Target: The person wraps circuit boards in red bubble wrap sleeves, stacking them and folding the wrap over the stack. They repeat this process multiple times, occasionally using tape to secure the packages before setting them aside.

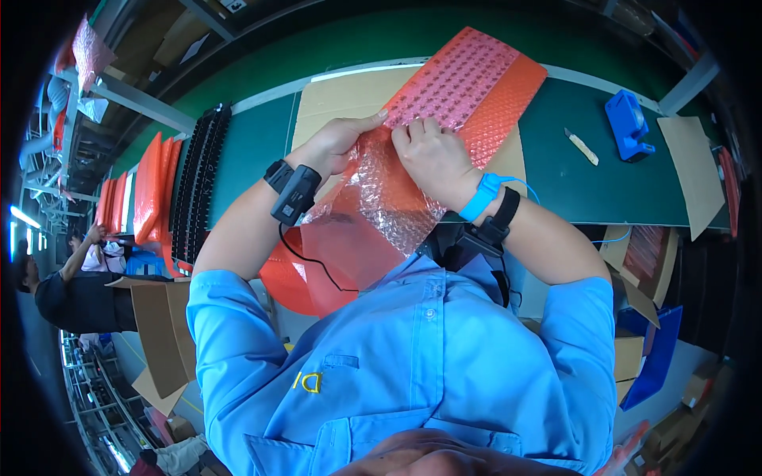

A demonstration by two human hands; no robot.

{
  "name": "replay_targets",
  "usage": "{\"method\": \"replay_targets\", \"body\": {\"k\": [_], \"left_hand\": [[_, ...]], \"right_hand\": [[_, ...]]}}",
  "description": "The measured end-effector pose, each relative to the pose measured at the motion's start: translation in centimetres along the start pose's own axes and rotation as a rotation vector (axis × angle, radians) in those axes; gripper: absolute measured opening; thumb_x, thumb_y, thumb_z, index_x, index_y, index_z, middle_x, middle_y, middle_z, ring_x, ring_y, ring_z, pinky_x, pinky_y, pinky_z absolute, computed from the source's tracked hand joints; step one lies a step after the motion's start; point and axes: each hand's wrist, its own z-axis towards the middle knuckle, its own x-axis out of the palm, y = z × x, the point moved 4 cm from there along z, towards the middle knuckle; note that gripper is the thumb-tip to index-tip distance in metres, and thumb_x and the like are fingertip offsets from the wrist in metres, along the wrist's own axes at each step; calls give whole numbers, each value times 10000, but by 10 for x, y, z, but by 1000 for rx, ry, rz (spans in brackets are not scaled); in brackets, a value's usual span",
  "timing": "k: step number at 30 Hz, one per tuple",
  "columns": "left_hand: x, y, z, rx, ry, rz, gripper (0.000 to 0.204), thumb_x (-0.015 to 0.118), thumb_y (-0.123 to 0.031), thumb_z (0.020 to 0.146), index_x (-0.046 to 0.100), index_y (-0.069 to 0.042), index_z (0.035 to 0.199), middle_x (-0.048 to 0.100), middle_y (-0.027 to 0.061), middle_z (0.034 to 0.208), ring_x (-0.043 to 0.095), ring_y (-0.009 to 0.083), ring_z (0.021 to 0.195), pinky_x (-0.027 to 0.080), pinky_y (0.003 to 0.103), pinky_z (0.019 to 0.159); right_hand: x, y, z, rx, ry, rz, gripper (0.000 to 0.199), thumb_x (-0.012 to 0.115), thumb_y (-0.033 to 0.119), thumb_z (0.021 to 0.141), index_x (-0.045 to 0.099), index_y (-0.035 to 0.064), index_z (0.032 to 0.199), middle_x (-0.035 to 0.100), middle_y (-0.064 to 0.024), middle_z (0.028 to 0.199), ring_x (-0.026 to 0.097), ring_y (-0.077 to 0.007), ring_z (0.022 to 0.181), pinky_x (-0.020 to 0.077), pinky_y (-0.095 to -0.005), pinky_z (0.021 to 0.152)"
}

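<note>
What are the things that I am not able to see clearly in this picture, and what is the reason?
- Right hand, head view: its fingertips are hidden by its own curled fingers.
- Dark marks in rows on the red bubble wrap, head view: too small to identify.
- Cardboard sheet, head view: its middle is covered by the wrap.
- Co-worker's hand, head view: too small to tell its grip.

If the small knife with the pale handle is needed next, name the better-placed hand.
Probably the right hand: the small pale-handled knife lies to the right of the red bubble wrap, and the left hand is farther away.
</note>
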Motion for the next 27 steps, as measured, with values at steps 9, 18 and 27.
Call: {"method": "replay_targets", "body": {"k": [9, 18, 27], "left_hand": [[4, -10, 1, -202, -45, 215, 371, 555, -268, 1014, 582, 31, 1232, 659, 176, 1176, 673, 223, 1026, 556, 385, 913], [14, -20, 3, 107, -52, 501, 229, 623, -213, 979, 616, -10, 1085, 689, 75, 1010, 671, 146, 911, 553, 315, 837], [19, -44, -91, 808, -269, 1281, 246, 791, -110, 811, 559, -30, 830, 559, 19, 716, 477, 83, 635, 408, 239, 573]], "right_hand": [[-7, 1, -10, 81, -98, 71, 196, 607, 116, 789, 612, 40, 969, 594, -75, 862, 618, -216, 846, 566, -282, 604], [-14, -1, -15, 123, -168, 161, 217, 624, 131, 795, 626, 47, 995, 585, -91, 959, 618, -231, 858, 566, -302, 607], [-47, -57, -52, 285, -232, 611, 282, 732, 186, 787, 643, 100, 1040, 587, -111, 1256, 571, -367, 1127, 499, -451, 926]]}}
